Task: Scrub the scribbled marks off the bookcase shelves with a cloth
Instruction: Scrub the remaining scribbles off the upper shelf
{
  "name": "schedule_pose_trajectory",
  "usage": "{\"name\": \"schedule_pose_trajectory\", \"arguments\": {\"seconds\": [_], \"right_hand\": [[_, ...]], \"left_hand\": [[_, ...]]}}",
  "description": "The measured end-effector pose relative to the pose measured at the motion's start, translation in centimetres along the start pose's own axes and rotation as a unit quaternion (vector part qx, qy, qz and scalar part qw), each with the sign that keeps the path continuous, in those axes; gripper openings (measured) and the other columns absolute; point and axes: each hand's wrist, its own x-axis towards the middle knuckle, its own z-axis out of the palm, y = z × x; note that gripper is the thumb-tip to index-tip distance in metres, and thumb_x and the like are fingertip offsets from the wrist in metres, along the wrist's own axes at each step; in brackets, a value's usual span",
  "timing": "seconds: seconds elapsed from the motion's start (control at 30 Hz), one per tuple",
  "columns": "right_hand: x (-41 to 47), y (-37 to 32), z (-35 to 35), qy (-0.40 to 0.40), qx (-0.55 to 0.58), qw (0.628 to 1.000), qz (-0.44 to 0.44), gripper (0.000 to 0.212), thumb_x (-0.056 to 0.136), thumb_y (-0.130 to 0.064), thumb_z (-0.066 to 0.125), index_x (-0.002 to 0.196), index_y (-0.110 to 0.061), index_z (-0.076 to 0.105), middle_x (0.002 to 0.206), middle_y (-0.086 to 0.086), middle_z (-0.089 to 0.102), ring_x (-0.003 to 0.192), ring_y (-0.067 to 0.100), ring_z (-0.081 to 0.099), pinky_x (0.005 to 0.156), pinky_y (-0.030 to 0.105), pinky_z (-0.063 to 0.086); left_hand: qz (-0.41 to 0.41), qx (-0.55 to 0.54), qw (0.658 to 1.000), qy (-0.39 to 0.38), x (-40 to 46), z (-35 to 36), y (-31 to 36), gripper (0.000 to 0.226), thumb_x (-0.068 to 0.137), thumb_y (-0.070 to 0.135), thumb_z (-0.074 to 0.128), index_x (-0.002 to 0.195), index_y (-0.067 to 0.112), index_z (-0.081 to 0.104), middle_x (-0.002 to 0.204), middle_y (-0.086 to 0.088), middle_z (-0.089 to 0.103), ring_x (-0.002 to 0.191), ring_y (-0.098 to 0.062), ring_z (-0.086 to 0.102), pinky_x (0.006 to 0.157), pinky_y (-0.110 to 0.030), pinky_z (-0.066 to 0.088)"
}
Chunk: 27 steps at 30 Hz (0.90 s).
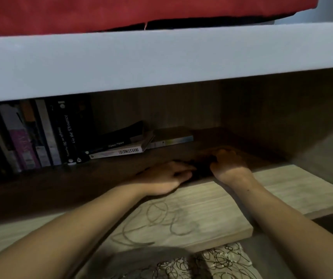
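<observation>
The wooden shelf [282,190] carries looping dark scribbled marks [157,220] on its lit front part. Both my hands reach past them into the shaded back of the shelf. A dark cloth [201,167] lies bunched between them, hard to make out in the shadow. My right hand [229,165] curls its fingers over the cloth's right side. My left hand [165,176] lies flat on the shelf, its straight fingertips touching the cloth's left edge.
Upright books [40,135] fill the shelf's left end, and a few books [133,146] lie flat behind my hands. A thick white shelf board [161,63] hangs close above, with red fabric [121,11] on top. Patterned fabric [218,262] shows below the shelf edge.
</observation>
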Motion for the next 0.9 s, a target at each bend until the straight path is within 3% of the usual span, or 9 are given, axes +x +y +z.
{"name": "schedule_pose_trajectory", "arguments": {"seconds": [0.07, 0.17, 0.27, 0.37, 0.5, 0.57, 0.73, 0.87, 0.9], "right_hand": [[0.2, 0.0, 0.0, -0.002, 0.001, 1.0, 0.007, 0.036, 0.096, -0.027, 0.044, 0.129, -0.016, 0.053, 0.134, 0.013, 0.048, 0.121, 0.033, 0.047, 0.1, 0.041, 0.042], [-0.2, -0.1, 0.0, 0.004, -0.011, 1.0, 0.009, 0.036, 0.098, -0.03, 0.04, 0.13, -0.019, 0.051, 0.134, 0.013, 0.047, 0.123, 0.032, 0.045, 0.1, 0.04, 0.039], [-0.8, -0.5, -0.1, 0.006, -0.014, 1.0, 0.011, 0.036, 0.096, -0.031, 0.042, 0.129, -0.019, 0.053, 0.133, 0.014, 0.048, 0.121, 0.034, 0.047, 0.097, 0.039, 0.04], [-1.3, -0.8, -0.2, 0.022, -0.032, 0.999, 0.008, 0.034, 0.096, -0.029, 0.044, 0.127, -0.02, 0.055, 0.131, 0.015, 0.05, 0.119, 0.035, 0.049, 0.094, 0.039, 0.042], [-3.2, -1.4, -0.4, -0.004, -0.047, 0.999, -0.011, 0.031, 0.094, -0.026, 0.046, 0.123, -0.017, 0.056, 0.124, 0.012, 0.053, 0.111, 0.032, 0.054, 0.086, 0.039, 0.045], [-4.0, -1.6, -0.5, -0.016, -0.051, 0.998, -0.02, 0.028, 0.094, -0.025, 0.046, 0.118, -0.016, 0.055, 0.117, 0.011, 0.055, 0.104, 0.03, 0.057, 0.083, 0.038, 0.046], [-4.3, -1.9, -0.7, -0.05, -0.037, 0.998, -0.001, 0.029, 0.094, -0.026, 0.045, 0.12, -0.016, 0.053, 0.116, 0.011, 0.055, 0.105, 0.028, 0.056, 0.09, 0.04, 0.047], [-3.5, -3.3, -0.7, -0.05, -0.001, 0.999, -0.02, 0.032, 0.094, -0.027, 0.045, 0.124, -0.019, 0.053, 0.126, 0.01, 0.052, 0.114, 0.029, 0.052, 0.098, 0.042, 0.044], [-3.5, -3.8, -0.5, -0.047, 0.003, 0.998, -0.032, 0.033, 0.094, -0.027, 0.044, 0.124, -0.019, 0.053, 0.127, 0.01, 0.052, 0.115, 0.029, 0.051, 0.099, 0.042, 0.043]], "left_hand": [[-0.008, 0.003, 1.0, 0.01, -2.0, -1.3, -2.1, 0.032, 0.1, 0.027, 0.047, 0.129, 0.023, 0.059, 0.133, 0.015, 0.052, 0.124, -0.003, 0.047, 0.106, -0.015, 0.031], [-0.125, 0.033, 0.99, 0.056, -0.8, -3.1, -3.8, 0.033, 0.101, 0.03, 0.045, 0.129, 0.023, 0.06, 0.137, 0.003, 0.054, 0.127, -0.017, 0.05, 0.105, -0.022, 0.033], [-0.072, 0.043, 0.996, 0.037, -0.8, -1.0, -0.4, 0.042, 0.096, 0.047, 0.038, 0.127, 0.031, 0.06, 0.133, 0.009, 0.058, 0.122, -0.014, 0.053, 0.105, -0.026, 0.037], [-0.029, 0.027, 0.999, -0.01, -5.9, -0.2, 0.9, 0.034, 0.098, 0.047, 0.041, 0.128, 0.041, 0.057, 0.127, 0.026, 0.054, 0.116, 0.003, 0.049, 0.099, -0.015, 0.035], [-0.115, 0.047, 0.99, 0.067, -7.8, -3.6, -3.6, 0.03, 0.099, 0.03, 0.048, 0.125, 0.028, 0.062, 0.132, 0.009, 0.057, 0.125, -0.013, 0.051, 0.102, -0.019, 0.034], [-0.146, 0.08, 0.982, 0.088, -7.1, -3.8, -3.3, 0.031, 0.1, 0.031, 0.046, 0.126, 0.031, 0.061, 0.134, 0.009, 0.056, 0.126, -0.016, 0.05, 0.101, -0.021, 0.034], [0.01, 0.056, 0.998, 0.018, -11.9, -1.4, 0.7, 0.028, 0.098, 0.035, 0.049, 0.12, 0.029, 0.066, 0.121, 0.014, 0.06, 0.111, 0.0, 0.054, 0.096, -0.014, 0.037], [-0.14, 0.078, 0.984, 0.083, -9.4, -4.4, -4.0, 0.034, 0.101, 0.031, 0.041, 0.129, 0.022, 0.059, 0.14, 0.002, 0.05, 0.129, -0.018, 0.046, 0.109, -0.025, 0.029], [-0.126, 0.076, 0.985, 0.086, -8.9, -3.9, -3.9, 0.034, 0.102, 0.029, 0.041, 0.129, 0.022, 0.059, 0.14, 0.002, 0.05, 0.128, -0.017, 0.046, 0.108, -0.025, 0.03]]}}
